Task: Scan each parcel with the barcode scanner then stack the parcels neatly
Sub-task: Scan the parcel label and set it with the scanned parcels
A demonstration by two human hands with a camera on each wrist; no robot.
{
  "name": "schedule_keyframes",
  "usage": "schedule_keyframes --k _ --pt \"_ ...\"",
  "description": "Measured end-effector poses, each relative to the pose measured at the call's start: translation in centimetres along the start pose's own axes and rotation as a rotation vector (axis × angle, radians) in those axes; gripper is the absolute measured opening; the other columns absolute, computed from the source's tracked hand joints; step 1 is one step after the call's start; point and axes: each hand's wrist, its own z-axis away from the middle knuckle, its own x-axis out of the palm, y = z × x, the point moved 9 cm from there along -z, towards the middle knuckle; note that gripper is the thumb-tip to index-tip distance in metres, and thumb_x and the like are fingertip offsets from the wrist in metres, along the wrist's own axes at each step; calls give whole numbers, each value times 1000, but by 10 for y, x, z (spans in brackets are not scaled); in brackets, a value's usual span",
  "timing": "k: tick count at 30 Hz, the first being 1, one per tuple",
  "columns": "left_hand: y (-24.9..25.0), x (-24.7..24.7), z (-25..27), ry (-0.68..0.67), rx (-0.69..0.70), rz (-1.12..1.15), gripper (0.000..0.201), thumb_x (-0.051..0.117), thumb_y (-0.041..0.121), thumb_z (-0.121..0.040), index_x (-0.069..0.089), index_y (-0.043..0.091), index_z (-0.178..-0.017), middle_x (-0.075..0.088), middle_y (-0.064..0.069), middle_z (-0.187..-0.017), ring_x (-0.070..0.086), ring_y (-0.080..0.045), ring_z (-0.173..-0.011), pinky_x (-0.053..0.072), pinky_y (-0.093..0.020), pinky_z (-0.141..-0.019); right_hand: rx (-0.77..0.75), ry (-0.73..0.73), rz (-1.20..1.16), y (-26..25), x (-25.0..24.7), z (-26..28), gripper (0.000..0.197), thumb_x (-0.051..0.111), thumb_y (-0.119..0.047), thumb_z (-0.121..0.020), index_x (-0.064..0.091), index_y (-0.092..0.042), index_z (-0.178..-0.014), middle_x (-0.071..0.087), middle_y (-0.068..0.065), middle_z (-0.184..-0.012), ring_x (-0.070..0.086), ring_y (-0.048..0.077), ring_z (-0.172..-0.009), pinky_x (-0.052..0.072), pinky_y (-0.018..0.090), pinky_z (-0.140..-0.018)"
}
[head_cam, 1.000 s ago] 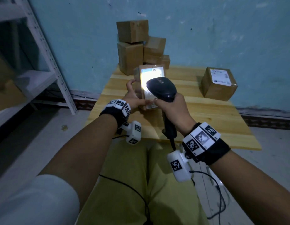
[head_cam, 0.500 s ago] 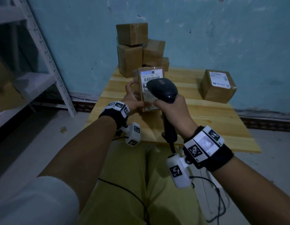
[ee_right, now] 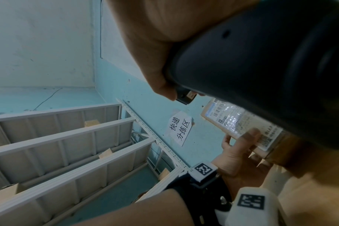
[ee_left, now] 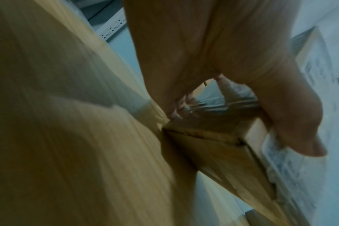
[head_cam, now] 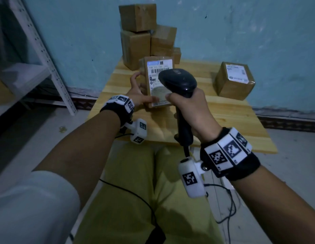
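My left hand (head_cam: 140, 95) grips a small cardboard parcel (head_cam: 157, 78) above the wooden table (head_cam: 228, 118), its white barcode label tilted towards me. The thumb lies on the label side and the fingers wrap behind, as the left wrist view shows on the parcel (ee_left: 222, 146). My right hand (head_cam: 190, 106) holds the black barcode scanner (head_cam: 177, 81) by its handle, head pointed at the label from close in front. In the right wrist view the scanner (ee_right: 271, 76) fills the upper right above the labelled parcel (ee_right: 240, 123).
A pile of several brown parcels (head_cam: 144, 37) stands against the blue wall at the table's back. One labelled parcel (head_cam: 234, 80) sits alone at the back right. White metal shelving (head_cam: 45, 55) rises to the left. A cable (head_cam: 228, 205) hangs from the scanner.
The bright scan light on the label a second ago has gone out. The parcel and scanner stay in nearly the same place, held slightly lower towards me.
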Motion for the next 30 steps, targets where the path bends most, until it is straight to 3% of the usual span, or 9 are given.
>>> schedule_keyframes --k 2,8,10,13,18,22,25,27,30 --pt "0 -1 0 1 2 -7 106 72 -9 -70 2 25 -143 48 6 -100 54 -22 -101 53 -38 -74 0 0 1 -1 0 1 21 65 -6 -81 57 -26 -77 58 -7 -68 54 4 -61 45 23 -59" --pt "1 0 -1 17 2 -18 105 71 -9 -70 3 24 -143 49 5 -100 55 -24 -102 53 -39 -74 0 15 -17 2 2 2 24 65 -4 -80 58 -26 -73 57 -10 -63 54 1 -55 44 23 -59" --pt "1 0 -1 9 -9 -16 107 73 -7 -70 2 24 -143 50 3 -104 54 -25 -107 53 -46 -83 5 11 -17 4 2 3 23 65 -5 -81 57 -26 -73 55 -10 -63 53 2 -59 44 26 -61" --pt "1 0 3 -19 -40 -26 114 79 5 -64 1 30 -143 48 -7 -125 50 -30 -120 49 -53 -92 3 -13 -14 6 4 4 21 65 -8 -82 55 -27 -79 55 -9 -67 53 5 -64 44 25 -64" --pt "2 -3 -4 5 -11 5 102 68 -11 -72 4 25 -142 49 6 -98 55 -13 -93 52 -39 -73 -11 0 -65 7 2 2 26 65 -7 -82 55 -30 -81 57 -12 -68 55 -3 -58 43 17 -58" --pt "2 -2 -6 -3 0 26 102 68 -14 -71 5 23 -143 50 4 -99 54 -22 -104 51 -42 -85 -20 0 -54 9 1 -1 23 66 -7 -82 56 -28 -81 56 -13 -68 55 -2 -61 43 17 -60" --pt "3 -1 -7 -7 -5 24 102 68 -13 -72 4 23 -143 50 5 -97 53 -22 -104 51 -37 -80 -17 -8 -71 11 0 -5 23 66 -7 -82 57 -27 -84 60 -12 -73 56 -2 -62 45 17 -62" --pt "3 -3 -8 2 -12 20 101 69 -9 -73 4 24 -143 49 6 -97 52 -20 -105 49 -35 -81 -20 -7 -81 13 -2 -11 22 64 -5 -82 59 -25 -88 63 -8 -83 59 0 -73 47 18 -67" --pt "5 -3 -8 45 -37 91 90 68 2 -79 9 24 -143 55 1 -104 56 -20 -103 51 -32 -79 13 43 -119 24 -10 -26 24 62 -3 -84 62 -13 -105 66 0 -97 61 6 -87 48 20 -78"
